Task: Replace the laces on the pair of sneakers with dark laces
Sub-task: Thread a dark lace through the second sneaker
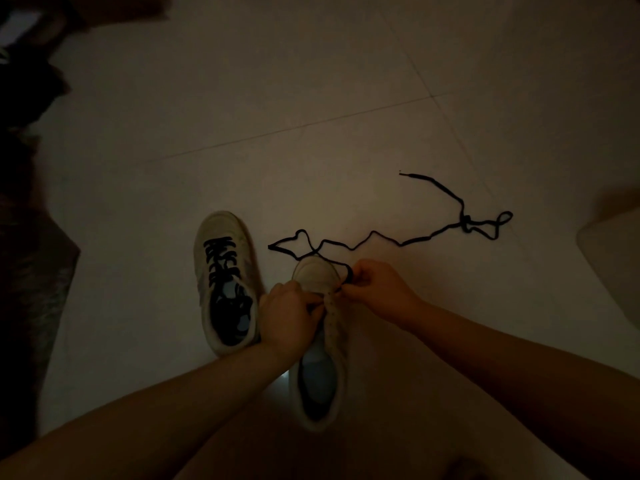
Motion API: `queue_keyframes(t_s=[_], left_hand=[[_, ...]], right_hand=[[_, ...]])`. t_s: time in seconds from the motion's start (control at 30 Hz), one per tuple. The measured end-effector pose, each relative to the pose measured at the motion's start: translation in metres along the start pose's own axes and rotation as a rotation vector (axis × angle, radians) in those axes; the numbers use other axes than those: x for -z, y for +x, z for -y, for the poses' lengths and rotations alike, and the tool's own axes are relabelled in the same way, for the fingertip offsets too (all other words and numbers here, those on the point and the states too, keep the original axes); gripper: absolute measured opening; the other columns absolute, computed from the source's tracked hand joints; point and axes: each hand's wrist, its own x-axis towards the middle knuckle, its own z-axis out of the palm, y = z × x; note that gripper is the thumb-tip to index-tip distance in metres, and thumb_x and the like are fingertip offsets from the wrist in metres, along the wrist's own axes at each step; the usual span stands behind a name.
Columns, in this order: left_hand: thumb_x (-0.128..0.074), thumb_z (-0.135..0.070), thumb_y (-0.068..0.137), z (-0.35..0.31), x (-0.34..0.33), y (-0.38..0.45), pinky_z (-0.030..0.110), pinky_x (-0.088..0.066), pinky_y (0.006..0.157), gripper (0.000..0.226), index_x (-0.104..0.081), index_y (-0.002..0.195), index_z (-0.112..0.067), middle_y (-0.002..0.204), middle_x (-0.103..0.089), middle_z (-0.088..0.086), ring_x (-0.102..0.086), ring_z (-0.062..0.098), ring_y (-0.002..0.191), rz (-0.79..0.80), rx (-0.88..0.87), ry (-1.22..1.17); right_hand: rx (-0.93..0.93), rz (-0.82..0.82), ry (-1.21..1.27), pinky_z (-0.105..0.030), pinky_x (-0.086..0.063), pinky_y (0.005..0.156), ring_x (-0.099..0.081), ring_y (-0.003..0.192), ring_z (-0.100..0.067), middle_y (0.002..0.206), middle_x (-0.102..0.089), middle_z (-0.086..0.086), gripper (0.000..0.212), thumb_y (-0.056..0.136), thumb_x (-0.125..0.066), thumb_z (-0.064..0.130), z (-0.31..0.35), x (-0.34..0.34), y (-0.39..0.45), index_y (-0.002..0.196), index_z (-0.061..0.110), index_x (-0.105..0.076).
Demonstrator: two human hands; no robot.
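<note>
Two pale sneakers stand on a light tiled floor in dim light. The left sneaker (225, 278) carries dark laces through its eyelets. The right sneaker (320, 341) has bare eyelets along its flap. My left hand (289, 318) grips the right sneaker's upper near the lowest eyelets. My right hand (377, 289) pinches one end of a dark lace (415, 239) at the sneaker's toe side. The rest of that lace trails loose over the floor to the right, with a knot-like tangle near its far end.
The tiled floor (311, 116) stretches ahead. Dark furniture or clutter (31, 202) lines the left edge. A pale object's corner (613, 258) juts in at the right edge.
</note>
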Motion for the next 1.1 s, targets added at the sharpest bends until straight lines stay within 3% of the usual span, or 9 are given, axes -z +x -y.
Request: queue_keyframes(t_s=[0.27, 0.37, 0.53, 0.7, 0.83, 1.1], left_hand=[[-0.050, -0.043, 0.091, 0.001, -0.001, 0.001, 0.026, -0.025, 0.070, 0.024, -0.072, 0.099, -0.035, 0.101, -0.059, 0.000, -0.051, 0.019, 0.100, 0.003, -0.005, -0.025], [-0.051, -0.041, 0.091, 0.002, -0.001, 0.002, 0.026, -0.027, 0.071, 0.023, -0.072, 0.098, -0.035, 0.101, -0.059, 0.000, -0.051, 0.020, 0.101, 0.000, -0.001, -0.042], [-0.051, -0.040, 0.091, 0.001, -0.001, 0.002, 0.026, -0.026, 0.073, 0.022, -0.071, 0.101, -0.037, 0.104, -0.059, -0.001, -0.051, 0.019, 0.104, 0.016, 0.012, -0.031], [-0.049, -0.043, 0.092, 0.001, 0.000, 0.002, 0.026, -0.027, 0.073, 0.023, -0.069, 0.104, -0.040, 0.104, -0.058, -0.001, -0.050, 0.019, 0.103, 0.026, 0.009, -0.037], [-0.049, -0.043, 0.092, 0.000, 0.000, 0.000, 0.027, -0.026, 0.073, 0.024, -0.068, 0.106, -0.039, 0.102, -0.057, 0.000, -0.049, 0.019, 0.103, 0.024, 0.004, -0.036], [-0.047, -0.046, 0.092, -0.002, 0.001, -0.001, 0.028, -0.025, 0.075, 0.026, -0.063, 0.111, -0.044, 0.108, -0.057, -0.001, -0.048, 0.019, 0.108, 0.027, 0.017, 0.007]], right_hand=[[0.008, -0.009, 0.162, -0.040, -0.057, 0.078, -0.069, 0.078, -0.027, 0.088, -0.069, -0.024, 0.020, 0.077, -0.072, 0.002, 0.005, -0.005, 0.003, 0.073, 0.015, -0.058], [0.011, -0.036, 0.166, -0.036, -0.056, 0.079, -0.067, 0.084, -0.026, 0.086, -0.069, -0.016, 0.020, 0.076, -0.073, 0.003, 0.004, -0.006, 0.004, 0.073, 0.018, -0.060], [0.066, -0.067, 0.082, -0.027, -0.052, 0.074, -0.061, 0.076, -0.014, 0.073, -0.060, 0.005, 0.028, 0.076, -0.073, 0.004, 0.003, -0.011, 0.005, 0.066, 0.023, -0.056], [0.089, -0.082, 0.072, -0.005, -0.043, 0.059, -0.054, 0.067, 0.000, 0.070, -0.057, 0.008, 0.025, 0.078, -0.071, 0.003, -0.001, -0.015, 0.002, 0.068, 0.021, -0.058], [0.066, -0.075, 0.061, -0.006, -0.043, 0.059, -0.053, 0.067, -0.001, 0.071, -0.057, 0.008, 0.014, 0.078, -0.072, 0.006, -0.004, -0.016, -0.001, 0.077, 0.015, -0.061], [0.046, -0.076, 0.007, -0.025, -0.048, 0.074, -0.058, 0.077, -0.011, 0.075, -0.061, 0.006, 0.004, 0.080, -0.069, 0.009, -0.001, -0.021, -0.006, 0.081, 0.012, -0.067]])
